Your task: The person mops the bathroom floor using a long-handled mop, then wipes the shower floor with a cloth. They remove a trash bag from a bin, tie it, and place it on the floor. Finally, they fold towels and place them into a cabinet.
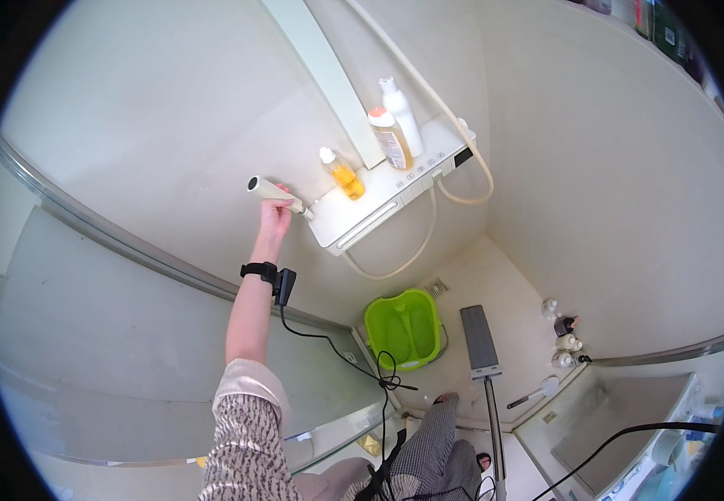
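Observation:
My left hand (pixel 277 211) grips a white cylindrical handpiece (pixel 271 190), perhaps a handheld sprayer. Its narrow tip is close to the left end of a white shower shelf unit (pixel 362 216); whether it is attached there I cannot tell. On that shelf stand a clear pump bottle of orange liquid (pixel 346 178), a bottle with a pink-topped cap (pixel 393 141) and a tall white bottle (pixel 404 116). A cream hose (pixel 437 103) loops around the unit's right end, and another hose (pixel 421 250) hangs beneath. My right hand is out of view.
A green bucket (pixel 404 329) stands on the shower floor near a drain grate (pixel 437 287). Right of it lies a flat mop head (pixel 479 338) on a metal pole (pixel 494 426). Several bottles (pixel 563 342) and a brush (pixel 534 392) line the right side. A black cable (pixel 327 338) trails from my wrist.

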Demonstrator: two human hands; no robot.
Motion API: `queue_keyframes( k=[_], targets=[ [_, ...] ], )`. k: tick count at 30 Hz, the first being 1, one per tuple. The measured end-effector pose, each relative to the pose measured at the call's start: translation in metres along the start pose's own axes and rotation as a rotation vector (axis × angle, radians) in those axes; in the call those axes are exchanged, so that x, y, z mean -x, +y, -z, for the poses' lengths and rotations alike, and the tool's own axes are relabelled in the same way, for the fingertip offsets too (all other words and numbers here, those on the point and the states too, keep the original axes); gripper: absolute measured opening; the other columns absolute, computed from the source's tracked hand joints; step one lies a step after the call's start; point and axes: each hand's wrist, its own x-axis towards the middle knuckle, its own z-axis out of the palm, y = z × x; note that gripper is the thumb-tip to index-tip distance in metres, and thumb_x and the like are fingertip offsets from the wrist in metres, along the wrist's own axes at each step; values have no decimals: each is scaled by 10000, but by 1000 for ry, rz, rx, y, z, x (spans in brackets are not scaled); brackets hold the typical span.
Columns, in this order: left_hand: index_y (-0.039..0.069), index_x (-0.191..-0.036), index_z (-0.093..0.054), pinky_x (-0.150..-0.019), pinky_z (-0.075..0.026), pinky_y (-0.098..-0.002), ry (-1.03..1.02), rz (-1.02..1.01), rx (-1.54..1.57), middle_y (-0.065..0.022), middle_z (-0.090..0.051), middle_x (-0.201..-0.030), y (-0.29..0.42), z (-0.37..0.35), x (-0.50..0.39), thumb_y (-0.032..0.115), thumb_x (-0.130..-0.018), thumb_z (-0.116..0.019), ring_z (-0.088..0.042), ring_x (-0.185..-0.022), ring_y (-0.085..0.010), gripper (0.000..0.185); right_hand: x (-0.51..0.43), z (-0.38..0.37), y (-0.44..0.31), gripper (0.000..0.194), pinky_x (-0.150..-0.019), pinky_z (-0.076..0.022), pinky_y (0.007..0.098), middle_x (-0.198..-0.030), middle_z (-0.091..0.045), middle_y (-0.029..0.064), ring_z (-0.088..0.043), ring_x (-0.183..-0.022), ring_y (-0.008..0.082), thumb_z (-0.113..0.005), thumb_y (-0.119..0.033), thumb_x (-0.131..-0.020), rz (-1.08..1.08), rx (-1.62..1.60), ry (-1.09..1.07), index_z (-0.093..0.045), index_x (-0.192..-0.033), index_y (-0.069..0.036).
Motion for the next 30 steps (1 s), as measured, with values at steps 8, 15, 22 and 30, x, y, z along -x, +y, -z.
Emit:
queue_keyframes(
  k=[8, 15, 22, 30],
  targets=[
    [24, -1069, -424, -828, -415, -312, 100, 54, -43, -59, -452, -955, -56, 18, -24, -143, -602, -437, -465, -907, -181, 496, -37, 23, 6, 247, -366, -365, 258, -526, -459, -6, -447, -410, 110, -628, -331, -740, 18, 263, 84, -539, -813, -112],
    [27, -944, -439, -757, -410, -312, 258, -361, -680, -75, -491, -863, -119, -14, 85, 18, -743, -540, -486, -804, -156, 225, -56, 62, 54, 380, -348, -342, 258, -488, -459, -3, -428, -381, 101, -677, -390, -689, 263, 610, 112, -537, -821, -62],
    [85, -847, -550, -532, -381, -217, -819, 1266, -558, 39, -468, -668, -337, -44, 471, 160, -831, -455, -428, -584, -59, 122, -28, 41, 15, 387, -471, -328, 176, -654, -463, -46, -422, -554, 35, -654, -289, -735, 162, 432, -73, -500, -998, -50],
    [35, -942, -470, -559, -486, -270, 62, 1724, 106, -68, -502, -752, -426, -81, 793, 178, -726, -636, -534, -545, -176, 308, -12, 15, -10, 650, -781, -399, 262, -940, -561, 143, -528, -895, 201, -621, -400, -725, 430, 841, 8, -405, -1168, 25]
  ],
)
